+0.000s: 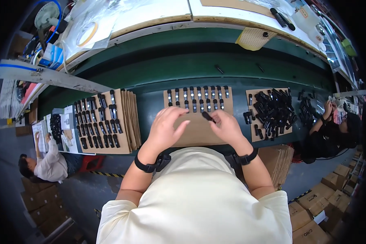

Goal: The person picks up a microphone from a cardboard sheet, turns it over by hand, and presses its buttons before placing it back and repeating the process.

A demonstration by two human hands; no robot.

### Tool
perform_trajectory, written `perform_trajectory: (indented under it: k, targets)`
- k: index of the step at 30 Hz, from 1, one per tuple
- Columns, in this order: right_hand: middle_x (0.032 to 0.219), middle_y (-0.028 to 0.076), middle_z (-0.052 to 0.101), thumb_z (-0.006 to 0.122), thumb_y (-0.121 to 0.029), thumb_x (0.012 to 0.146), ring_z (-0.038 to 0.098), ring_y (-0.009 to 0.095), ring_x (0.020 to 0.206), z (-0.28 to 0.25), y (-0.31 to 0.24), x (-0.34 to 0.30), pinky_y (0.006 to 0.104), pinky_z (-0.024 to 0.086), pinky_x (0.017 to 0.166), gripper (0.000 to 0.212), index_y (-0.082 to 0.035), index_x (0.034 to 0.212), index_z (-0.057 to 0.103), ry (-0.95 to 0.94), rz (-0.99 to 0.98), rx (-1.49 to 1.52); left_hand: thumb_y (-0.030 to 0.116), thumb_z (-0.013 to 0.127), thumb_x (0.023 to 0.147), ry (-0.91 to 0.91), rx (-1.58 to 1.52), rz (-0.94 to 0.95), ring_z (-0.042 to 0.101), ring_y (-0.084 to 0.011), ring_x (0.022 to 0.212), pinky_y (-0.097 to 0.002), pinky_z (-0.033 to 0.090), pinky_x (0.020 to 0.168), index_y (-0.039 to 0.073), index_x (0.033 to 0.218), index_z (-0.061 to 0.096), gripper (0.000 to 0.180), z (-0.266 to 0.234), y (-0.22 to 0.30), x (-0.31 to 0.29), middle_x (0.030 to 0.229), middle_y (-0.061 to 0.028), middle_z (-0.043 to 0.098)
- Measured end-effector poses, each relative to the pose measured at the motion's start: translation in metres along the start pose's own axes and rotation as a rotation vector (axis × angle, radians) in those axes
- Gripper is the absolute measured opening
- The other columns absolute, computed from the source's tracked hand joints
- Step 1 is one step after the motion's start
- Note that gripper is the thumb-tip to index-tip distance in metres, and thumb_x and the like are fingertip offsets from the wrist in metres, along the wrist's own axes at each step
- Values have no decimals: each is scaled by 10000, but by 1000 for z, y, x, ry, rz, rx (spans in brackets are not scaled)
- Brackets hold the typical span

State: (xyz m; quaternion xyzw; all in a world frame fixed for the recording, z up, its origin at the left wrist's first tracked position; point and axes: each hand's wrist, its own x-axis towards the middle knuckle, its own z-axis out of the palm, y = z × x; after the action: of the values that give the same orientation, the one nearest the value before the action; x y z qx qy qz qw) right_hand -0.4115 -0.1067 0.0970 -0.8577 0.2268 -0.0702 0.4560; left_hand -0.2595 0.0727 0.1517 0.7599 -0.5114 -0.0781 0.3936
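Observation:
On a brown cardboard sheet (197, 132) in front of me, small black clip-on microphones (192, 93) with rounded dark tips stand in two rows along the far half. My left hand (166, 127) hovers over the sheet's left side, thumb and fingers apart, holding nothing; its fingertips are close to the second row and hide part of it. Between the thumb and fingers of my right hand (227, 128) is one more black microphone (208, 117), tilted, just nearer than the second row.
A heaped pile of microphones (273, 112) lies on cardboard at right. Filled cardboard sheets (126, 122) are stacked at left. Beyond runs a green conveyor belt (171, 61) with two loose pieces, below a white shelf (150, 10). People sit at left (55, 160) and right (329, 136).

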Motion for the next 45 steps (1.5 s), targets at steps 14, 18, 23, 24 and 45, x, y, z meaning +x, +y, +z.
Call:
perform_trajectory:
  k: [14,18,23,24,45]
  targets:
    - [851,163,691,673,-198,799,667,350,829,26,183,33,417,533,736,236,-28,950,613,241,518,-173,124,683,825,-117,35,-281,636,-308,866,-394,498,791,31,958,649,165,17,-40,-22,908,-126,660]
    - [876,179,687,676,-209,804,659,365,860,35,193,41,427,530,755,250,-20,953,608,250,565,-229,50,676,808,-136,39,-246,646,-279,827,-356,503,769,2,972,636,175,19,-43,-17,918,-143,654]
    - [826,159,681,694,-211,802,670,328,804,41,202,50,402,527,720,262,-13,944,602,306,493,-256,47,675,806,-142,29,-249,647,-278,821,-353,505,764,-2,970,637,176,22,-45,-12,908,-144,653]
    - [817,159,679,696,-212,801,668,329,794,40,203,51,405,526,716,262,-11,939,600,315,486,-248,46,674,805,-141,17,-255,647,-278,819,-353,505,763,-4,969,637,175,22,-45,-11,906,-145,653]
    - [1081,154,600,684,-240,820,603,341,1033,52,139,223,422,500,876,308,-67,1061,602,126,292,-281,32,668,811,-77,-47,-384,642,-287,803,-352,509,729,1,960,644,155,21,-79,-6,860,-136,638]
